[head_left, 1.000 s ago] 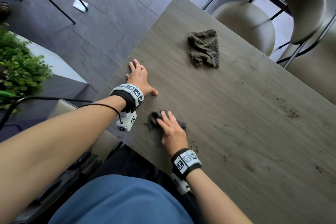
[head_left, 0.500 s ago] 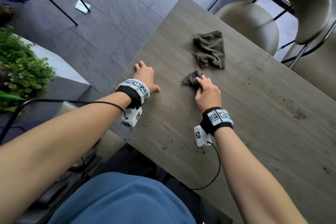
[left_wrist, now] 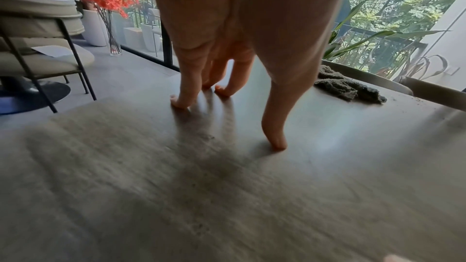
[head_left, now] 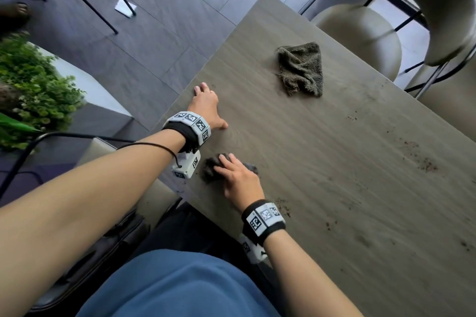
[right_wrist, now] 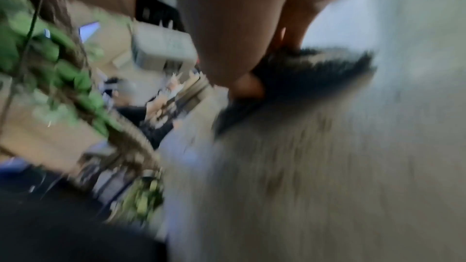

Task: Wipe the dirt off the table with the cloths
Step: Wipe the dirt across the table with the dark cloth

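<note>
right hand [head_left: 240, 183] — fingers together, gripping rag [head_left: 210, 167] | left hand [head_left: 206, 108] — fingers spread on table [head_left: 334, 188] | cloth [head_left: 302, 69] at 1 o'clock

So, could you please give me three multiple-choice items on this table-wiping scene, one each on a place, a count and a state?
1. Where does the loose cloth lie?
A. On the chair seat.
B. On the floor.
C. On the table, beyond both hands.

2. How many cloths are on the table?
A. One.
B. Two.
C. Three.

3. How is the left hand?
A. Pressing on the table, holding nothing.
B. Gripping a cloth.
C. Raised in the air.

Answers:
1 C, it lies on the wood past the hands.
2 B, the loose cloth plus the dark cloth that the right hand holds.
3 A, the left wrist view shows its fingers on bare tabletop.
</note>
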### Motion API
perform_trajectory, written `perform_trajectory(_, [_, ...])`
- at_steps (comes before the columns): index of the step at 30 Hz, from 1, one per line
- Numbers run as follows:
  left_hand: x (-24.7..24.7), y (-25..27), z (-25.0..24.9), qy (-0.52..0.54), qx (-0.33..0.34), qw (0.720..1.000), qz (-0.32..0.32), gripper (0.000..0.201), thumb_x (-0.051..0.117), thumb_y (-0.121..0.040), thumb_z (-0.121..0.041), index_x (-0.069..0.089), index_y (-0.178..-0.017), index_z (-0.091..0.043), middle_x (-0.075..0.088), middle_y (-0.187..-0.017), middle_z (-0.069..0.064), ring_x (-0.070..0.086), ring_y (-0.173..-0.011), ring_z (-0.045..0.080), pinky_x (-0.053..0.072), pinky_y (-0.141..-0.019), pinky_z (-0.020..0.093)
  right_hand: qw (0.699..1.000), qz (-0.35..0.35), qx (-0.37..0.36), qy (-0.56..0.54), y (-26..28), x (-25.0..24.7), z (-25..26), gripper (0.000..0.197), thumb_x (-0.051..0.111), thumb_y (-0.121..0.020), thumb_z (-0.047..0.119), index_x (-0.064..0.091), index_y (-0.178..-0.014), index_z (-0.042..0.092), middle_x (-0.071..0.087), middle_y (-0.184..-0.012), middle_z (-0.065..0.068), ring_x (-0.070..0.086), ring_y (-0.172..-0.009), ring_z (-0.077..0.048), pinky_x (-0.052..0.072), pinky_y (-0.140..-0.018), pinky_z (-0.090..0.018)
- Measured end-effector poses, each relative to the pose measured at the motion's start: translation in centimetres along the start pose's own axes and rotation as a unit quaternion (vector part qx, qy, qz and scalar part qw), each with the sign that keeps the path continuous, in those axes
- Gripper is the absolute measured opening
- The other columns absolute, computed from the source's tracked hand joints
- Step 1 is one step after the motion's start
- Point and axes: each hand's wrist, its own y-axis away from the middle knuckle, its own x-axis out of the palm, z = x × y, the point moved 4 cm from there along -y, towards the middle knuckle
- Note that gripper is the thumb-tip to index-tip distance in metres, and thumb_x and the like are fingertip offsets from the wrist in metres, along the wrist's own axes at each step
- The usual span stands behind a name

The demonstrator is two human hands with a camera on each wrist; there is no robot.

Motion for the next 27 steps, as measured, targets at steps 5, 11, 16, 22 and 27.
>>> perform_trajectory(5, [0.8,0.7,0.5,0.028,-0.001,0.999,-0.026,0.109,0.079,-0.072,-0.059,0.03,-0.15,-0.001,0.008,-0.164,0.023,0.01,-0.151,0.036,0.031,-0.116,0.047,0.986,-0.139,0.089,-0.039,-2.1,-7.5,-6.2,0.045,0.064,-0.072,0.003,0.073,-0.112,0.021,0.064,-0.129,-0.003,0.058,-0.122,-0.022,0.047,-0.1,-0.032])
perform_trajectory(11, [0.3,2.0,1.2,0.082,-0.026,0.994,-0.06,0.106,0.082,-0.071,-0.059,0.032,-0.156,-0.021,0.006,-0.169,0.005,0.012,-0.154,0.022,0.022,-0.121,0.04,0.972,-0.065,0.225,0.019,-2.1,-10.2,-12.9,0.062,0.044,-0.085,-0.001,0.05,-0.141,0.026,0.029,-0.157,0.002,0.024,-0.146,-0.019,0.03,-0.112,-0.035])
perform_trajectory(16, [0.7,3.0,0.9,0.083,-0.034,0.994,-0.069,0.106,0.08,-0.074,-0.058,0.028,-0.158,-0.018,0.011,-0.168,0.006,0.019,-0.152,0.024,0.025,-0.12,0.042,0.989,-0.017,0.141,0.045,2.2,-4.4,-8.0,0.073,0.047,-0.081,-0.009,0.045,-0.143,0.03,0.023,-0.159,0.007,0.017,-0.148,-0.017,0.035,-0.109,-0.034])
perform_trajectory(22, [3.1,4.8,0.8,0.085,-0.031,0.991,-0.103,0.102,0.074,-0.079,-0.06,0.025,-0.159,-0.017,0.016,-0.167,0.002,0.018,-0.152,0.02,0.026,-0.118,0.043,0.997,0.024,0.039,0.056,7.0,0.0,-4.7,0.073,0.056,-0.075,-0.011,0.053,-0.137,0.028,0.033,-0.156,0.006,0.029,-0.144,-0.022,0.047,-0.102,-0.035])
perform_trajectory(27, [3.5,4.7,0.7,0.075,-0.036,0.993,-0.083,0.103,0.07,-0.083,-0.061,0.017,-0.161,-0.021,0.008,-0.169,0.0,0.009,-0.155,0.02,0.025,-0.119,0.046,0.998,-0.041,-0.042,0.019,5.7,-3.9,-6.4,0.056,0.062,-0.068,-0.008,0.071,-0.113,0.025,0.062,-0.131,-0.001,0.06,-0.119,-0.024,0.056,-0.087,-0.039])
